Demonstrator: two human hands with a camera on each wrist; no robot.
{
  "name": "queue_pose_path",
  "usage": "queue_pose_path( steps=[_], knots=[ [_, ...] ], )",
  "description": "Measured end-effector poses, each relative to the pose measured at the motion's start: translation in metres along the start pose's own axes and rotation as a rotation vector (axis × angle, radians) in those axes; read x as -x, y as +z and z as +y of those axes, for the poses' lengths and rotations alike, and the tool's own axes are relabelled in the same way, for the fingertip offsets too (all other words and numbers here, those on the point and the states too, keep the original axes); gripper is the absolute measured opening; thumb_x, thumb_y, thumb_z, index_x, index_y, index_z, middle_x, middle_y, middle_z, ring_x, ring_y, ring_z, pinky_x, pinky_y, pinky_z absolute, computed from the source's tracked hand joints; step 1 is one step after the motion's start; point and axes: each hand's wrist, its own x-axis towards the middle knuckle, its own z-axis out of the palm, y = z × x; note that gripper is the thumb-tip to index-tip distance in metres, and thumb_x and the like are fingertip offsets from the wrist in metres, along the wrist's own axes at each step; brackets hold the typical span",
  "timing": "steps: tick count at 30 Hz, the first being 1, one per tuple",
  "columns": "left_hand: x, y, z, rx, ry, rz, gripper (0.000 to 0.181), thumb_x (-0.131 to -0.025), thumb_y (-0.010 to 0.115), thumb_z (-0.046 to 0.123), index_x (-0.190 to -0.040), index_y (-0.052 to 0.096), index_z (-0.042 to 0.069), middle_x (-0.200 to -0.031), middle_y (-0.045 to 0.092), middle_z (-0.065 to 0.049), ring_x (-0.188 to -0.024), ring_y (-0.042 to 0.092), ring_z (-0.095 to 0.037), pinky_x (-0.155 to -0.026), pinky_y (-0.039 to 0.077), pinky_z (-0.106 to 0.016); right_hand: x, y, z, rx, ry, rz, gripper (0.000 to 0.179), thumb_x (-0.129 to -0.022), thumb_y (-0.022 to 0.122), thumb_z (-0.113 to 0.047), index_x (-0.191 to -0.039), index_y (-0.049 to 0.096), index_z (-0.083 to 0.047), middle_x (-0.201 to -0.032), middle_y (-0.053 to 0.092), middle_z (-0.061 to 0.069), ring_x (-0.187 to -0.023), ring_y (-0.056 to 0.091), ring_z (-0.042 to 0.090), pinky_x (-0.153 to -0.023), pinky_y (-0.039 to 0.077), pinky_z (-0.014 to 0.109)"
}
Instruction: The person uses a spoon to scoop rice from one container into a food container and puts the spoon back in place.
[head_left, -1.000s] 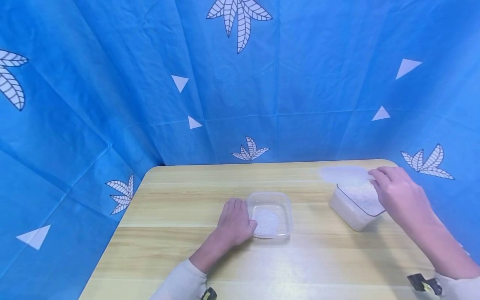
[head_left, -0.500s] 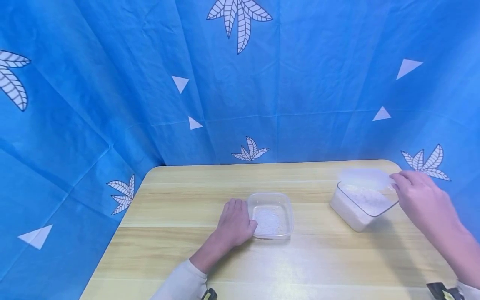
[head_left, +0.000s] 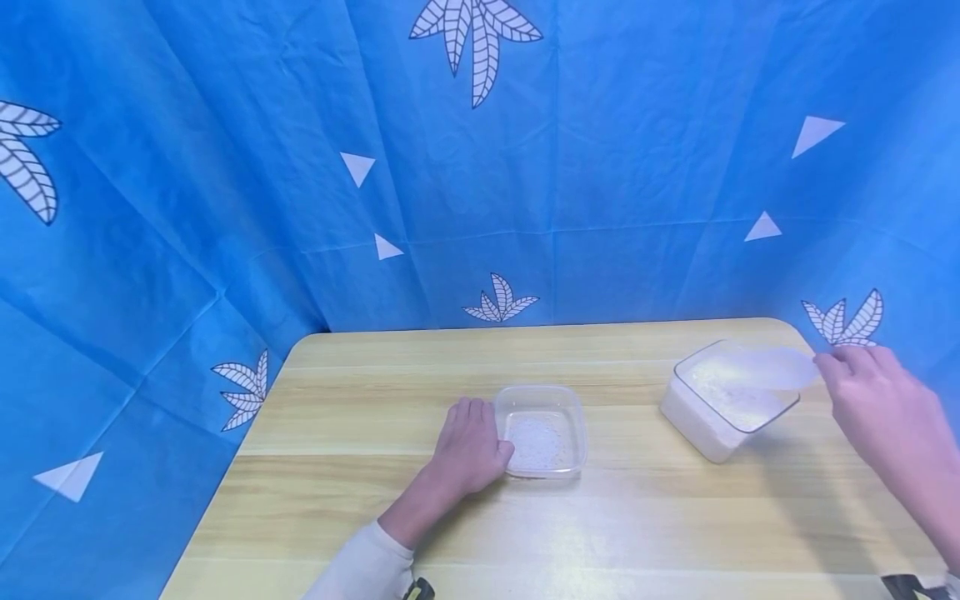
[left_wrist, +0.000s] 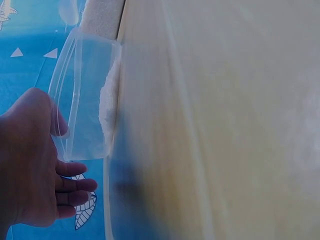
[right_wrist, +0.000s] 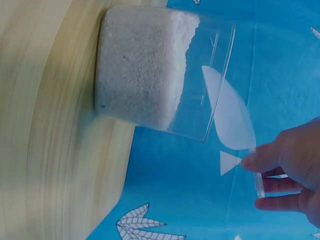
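My right hand point(head_left: 888, 408) holds a translucent plastic scoop point(right_wrist: 232, 117) by its handle. In the head view the scoop point(head_left: 776, 368) is over the far right part of a clear square-rimmed tub point(head_left: 701, 425). In the right wrist view the scoop's tip reaches past the rim into the tub's upper space, above white grains point(right_wrist: 140, 65) that look like rice. At mid-table my left hand point(head_left: 468, 446) grips the left side of a small clear plastic box point(head_left: 576, 429), its thumb at the near corner. A shallow heap of the same grains point(left_wrist: 109, 102) lies inside that box.
Both containers stand on a light wooden table point(head_left: 360, 400), the tub towards its right edge. A blue cloth point(head_left: 630, 167) with white leaf and triangle prints hangs behind the table.
My right hand has drawn the scoop to the right, from the tub's far left side across its mouth to the right side. My left hand and the small box have not moved.
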Motion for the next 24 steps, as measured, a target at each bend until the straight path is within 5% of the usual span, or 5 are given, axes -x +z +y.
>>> queue_pose_path(
  steps=[16, 24],
  knots=[
    [0.0, 0.002, -0.001, -0.013, 0.0, -0.002, 0.041, -0.09, 0.05, 0.037, -0.109, 0.054, 0.001, -0.099, 0.048, -0.008, -0.097, 0.04, -0.024, -0.096, 0.039, -0.041, -0.006, -0.005, -0.002, 0.054, -0.14, 0.054, 0.021, -0.073, 0.063, 0.023, -0.093, 0.065, 0.015, -0.097, 0.066, 0.033, -0.091, 0.058, 0.051, -0.066, 0.055, 0.061],
    [0.0, 0.001, -0.001, -0.015, 0.004, 0.003, 0.039, -0.09, 0.05, 0.037, -0.106, 0.054, 0.002, -0.097, 0.048, -0.007, -0.095, 0.04, -0.024, -0.096, 0.039, -0.04, -0.013, -0.005, -0.01, 0.086, -0.165, -0.049, 0.029, -0.068, 0.065, 0.026, -0.095, 0.065, 0.015, -0.1, 0.063, 0.034, -0.09, 0.057, 0.05, -0.066, 0.056, 0.057]
  ],
)
